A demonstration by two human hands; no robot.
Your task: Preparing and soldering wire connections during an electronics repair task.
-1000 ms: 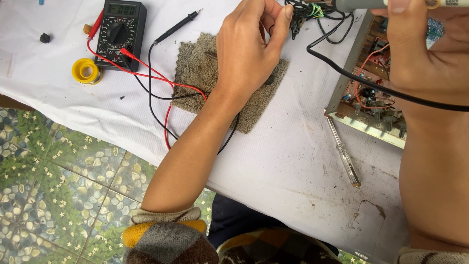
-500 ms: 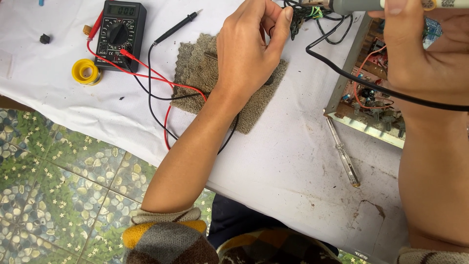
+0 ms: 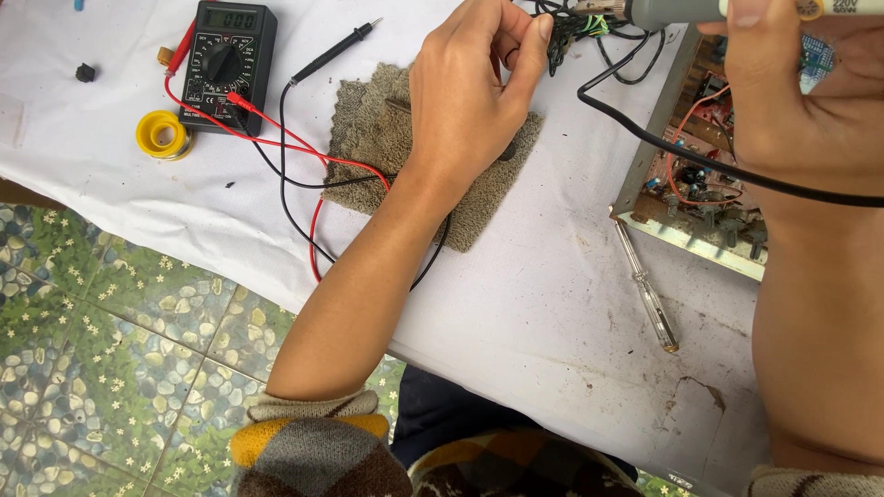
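Soldering at open circuit chassis (image 3: 709, 198).
Right hand (image 3: 810, 101) grip closed around soldering iron (image 3: 681, 11); left hand (image 3: 470, 92) pinches wire bundle (image 3: 571, 32) beside its tip.

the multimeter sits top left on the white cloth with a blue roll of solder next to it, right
Not quite. The head view shows the multimeter at the top left of the white cloth, but the roll of solder beside it is yellow, not blue.

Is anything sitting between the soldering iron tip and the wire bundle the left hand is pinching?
Nothing visible does. The soldering iron in the right hand points straight at the wire bundle pinched by the left hand; only a short open gap separates them.
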